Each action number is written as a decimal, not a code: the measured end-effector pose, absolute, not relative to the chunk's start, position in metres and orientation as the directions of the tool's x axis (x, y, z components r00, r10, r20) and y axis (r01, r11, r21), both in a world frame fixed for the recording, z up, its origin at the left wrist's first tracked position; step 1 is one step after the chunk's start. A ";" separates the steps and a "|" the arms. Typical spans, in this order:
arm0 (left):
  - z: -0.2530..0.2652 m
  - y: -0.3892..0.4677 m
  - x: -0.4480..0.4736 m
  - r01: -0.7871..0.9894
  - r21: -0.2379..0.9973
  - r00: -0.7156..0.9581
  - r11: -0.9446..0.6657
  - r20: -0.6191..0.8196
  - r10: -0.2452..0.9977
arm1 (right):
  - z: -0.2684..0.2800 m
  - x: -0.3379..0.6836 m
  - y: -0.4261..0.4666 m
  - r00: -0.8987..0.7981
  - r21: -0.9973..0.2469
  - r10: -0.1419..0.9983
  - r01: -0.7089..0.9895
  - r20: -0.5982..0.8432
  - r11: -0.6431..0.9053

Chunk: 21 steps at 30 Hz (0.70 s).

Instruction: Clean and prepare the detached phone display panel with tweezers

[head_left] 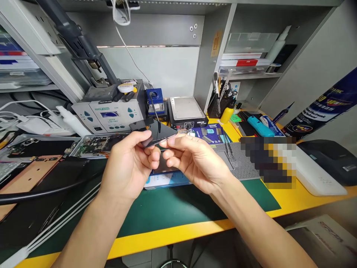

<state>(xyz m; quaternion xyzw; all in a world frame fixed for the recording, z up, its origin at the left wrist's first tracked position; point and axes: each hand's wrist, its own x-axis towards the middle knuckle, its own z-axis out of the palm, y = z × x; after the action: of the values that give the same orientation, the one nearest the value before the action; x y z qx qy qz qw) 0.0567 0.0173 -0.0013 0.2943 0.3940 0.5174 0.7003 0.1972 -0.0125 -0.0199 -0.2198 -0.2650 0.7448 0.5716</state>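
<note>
Both hands hold a thin, glossy black panel (164,132) that looks like a phone screen, tilted above the bench. My left hand (125,160) grips its left end, thumb on the upper face and fingers curled beneath. At its right corner my right hand (195,156) pinches the near edge between thumb and fingers. Below the hands lies a dark flat device (164,167), partly hidden by the fingers, on a blue-and-white box (167,180). Whether anything small is between the right fingertips and the panel edge cannot be made out.
A green mat (167,208) covers the yellow bench (156,242). Opened laptop parts (30,171) and a black cable (55,193) lie left. A soldering station (111,111) and hot plate (186,109) stand behind. Tweezers (228,149) rest on a grey perforated mat (245,167) at right.
</note>
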 end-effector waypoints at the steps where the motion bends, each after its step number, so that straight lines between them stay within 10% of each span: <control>1: -0.001 0.017 0.057 -0.495 0.818 0.152 0.292 -0.250 0.956 | -0.020 0.197 -0.012 -0.250 -0.643 0.968 -0.737 -0.025 -0.207; 21: -0.010 0.018 0.050 -0.413 0.883 0.183 0.223 -0.160 0.970 | -0.021 0.199 -0.011 -0.165 -0.650 0.982 -0.738 -0.090 -0.184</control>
<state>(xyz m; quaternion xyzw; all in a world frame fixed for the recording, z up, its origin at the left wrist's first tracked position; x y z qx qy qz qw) 0.0503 0.0183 -0.0099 0.3599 0.3871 0.5088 0.6795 0.1986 -0.0115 -0.0208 -0.2569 -0.2380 0.7252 0.5929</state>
